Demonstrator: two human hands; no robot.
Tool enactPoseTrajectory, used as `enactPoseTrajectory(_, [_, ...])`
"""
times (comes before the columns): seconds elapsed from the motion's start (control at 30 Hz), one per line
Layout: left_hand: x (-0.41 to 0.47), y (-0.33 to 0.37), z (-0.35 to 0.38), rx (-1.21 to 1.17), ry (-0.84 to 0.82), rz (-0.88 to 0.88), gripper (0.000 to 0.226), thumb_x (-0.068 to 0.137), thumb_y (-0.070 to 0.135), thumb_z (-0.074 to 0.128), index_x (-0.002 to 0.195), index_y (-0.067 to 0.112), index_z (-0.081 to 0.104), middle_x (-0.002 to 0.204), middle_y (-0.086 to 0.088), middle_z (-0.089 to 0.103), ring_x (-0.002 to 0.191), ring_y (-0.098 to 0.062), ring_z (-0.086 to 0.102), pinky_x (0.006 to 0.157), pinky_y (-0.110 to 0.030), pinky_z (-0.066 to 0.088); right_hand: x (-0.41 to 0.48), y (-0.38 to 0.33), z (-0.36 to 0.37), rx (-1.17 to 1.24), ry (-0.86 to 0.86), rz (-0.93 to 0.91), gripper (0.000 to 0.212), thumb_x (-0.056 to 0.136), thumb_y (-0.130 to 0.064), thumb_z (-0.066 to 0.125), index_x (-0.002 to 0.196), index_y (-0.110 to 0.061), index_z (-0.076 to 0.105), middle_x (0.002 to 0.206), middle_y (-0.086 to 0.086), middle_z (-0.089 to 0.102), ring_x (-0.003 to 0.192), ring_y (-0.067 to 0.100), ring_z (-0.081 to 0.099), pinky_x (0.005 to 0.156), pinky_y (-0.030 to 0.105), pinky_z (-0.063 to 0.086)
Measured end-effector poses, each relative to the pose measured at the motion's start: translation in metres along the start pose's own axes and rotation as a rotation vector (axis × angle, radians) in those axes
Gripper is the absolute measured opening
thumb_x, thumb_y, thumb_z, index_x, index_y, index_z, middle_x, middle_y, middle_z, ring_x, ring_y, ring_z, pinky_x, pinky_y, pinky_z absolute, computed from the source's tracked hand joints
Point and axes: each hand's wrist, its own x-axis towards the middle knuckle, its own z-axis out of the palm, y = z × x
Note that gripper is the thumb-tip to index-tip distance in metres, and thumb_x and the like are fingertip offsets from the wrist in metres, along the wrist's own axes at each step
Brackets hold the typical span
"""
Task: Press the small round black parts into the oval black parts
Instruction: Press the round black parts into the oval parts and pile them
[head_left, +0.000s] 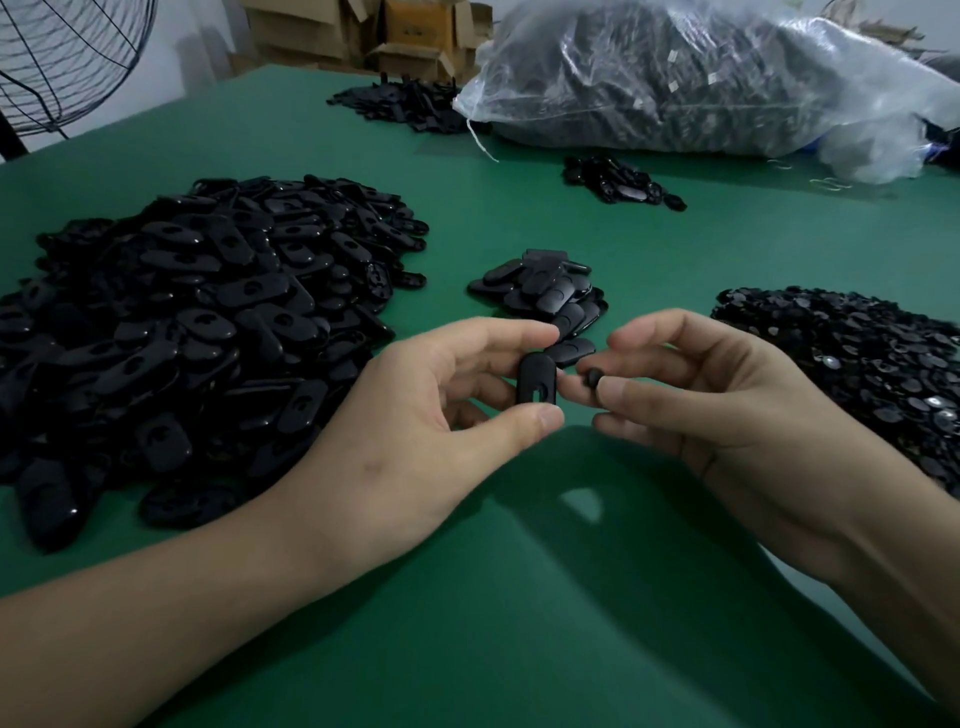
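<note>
Fingers (519, 332) of the left hand (415, 415) are pinching an oval (536, 382) above the bench (519, 597). The right hand (727, 405) is pinching a round part (592, 376) just beside it. Centring that squarely over the oval's hole before pressing is looking wise.

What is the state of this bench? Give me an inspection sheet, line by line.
Surface: green table, shadowed under the hands.
Job's things: oval part pinched upright; small round part close beside it, not pressed in; large oval pile at left; round-part pile at right; small pile in the centre.
Clutter: clear bag of dark parts; far pile beside it; another pile before it.
Grippers: left hand pinches the oval part; right hand pinches the round one.
Cables: nothing seen.
Surroundings: fan guard far left; cardboard boxes behind.
</note>
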Motion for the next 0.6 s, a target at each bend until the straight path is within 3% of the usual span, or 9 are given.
enactPoseTrajectory(0.23, [0.0007, -0.0020, 0.0011, -0.058, 0.005, -0.018, 0.045, 0.081, 0.012, 0.083, 0.121, 0.025, 0.067, 0.101, 0.005, 0.079, 0.090, -0.014, 0.075, 0.083, -0.033, 0.059, 0.0000, -0.0010, -0.0006, 0.011, -0.002, 0.012, 0.030, 0.056, -0.011, 0.085, 0.083, -0.021, 0.075, 0.092, 0.011, 0.078, 0.092, 0.028, 0.077, 0.067, 0.024, 0.059])
enactPoseTrajectory(0.4, [0.0007, -0.0029, -0.0011, -0.083, 0.004, 0.008, 0.025, 0.093, 0.006, 0.070, 0.114, 0.020, 0.071, 0.098, 0.002, 0.079, 0.086, -0.010, 0.075, 0.067, -0.018, 0.057, -0.0001, -0.0008, 0.0004, 0.024, -0.006, 0.016, 0.030, 0.056, -0.010, 0.084, 0.082, -0.021, 0.075, 0.089, 0.010, 0.077, 0.091, 0.028, 0.077, 0.067, 0.024, 0.059])
enactPoseTrajectory(0.53, [0.0019, -0.0057, -0.0032, -0.109, 0.072, -0.002, 0.014, 0.093, 0.006, 0.071, 0.104, 0.014, 0.068, 0.094, -0.003, 0.077, 0.085, -0.017, 0.077, 0.070, -0.025, 0.061, -0.0006, -0.0016, 0.0011, 0.032, -0.010, 0.014, 0.029, 0.056, -0.009, 0.084, 0.081, -0.021, 0.075, 0.088, 0.010, 0.077, 0.091, 0.028, 0.077, 0.067, 0.024, 0.059])
enactPoseTrajectory(0.6, [0.0026, -0.0066, -0.0046, -0.051, 0.087, 0.001, 0.016, 0.091, 0.014, 0.074, 0.105, 0.020, 0.069, 0.092, 0.002, 0.078, 0.087, -0.013, 0.075, 0.075, -0.028, 0.061, -0.0007, -0.0017, 0.0010, 0.032, -0.010, 0.016, 0.029, 0.056, -0.009, 0.085, 0.081, -0.021, 0.075, 0.088, 0.010, 0.077, 0.091, 0.028, 0.077, 0.067, 0.024, 0.059])
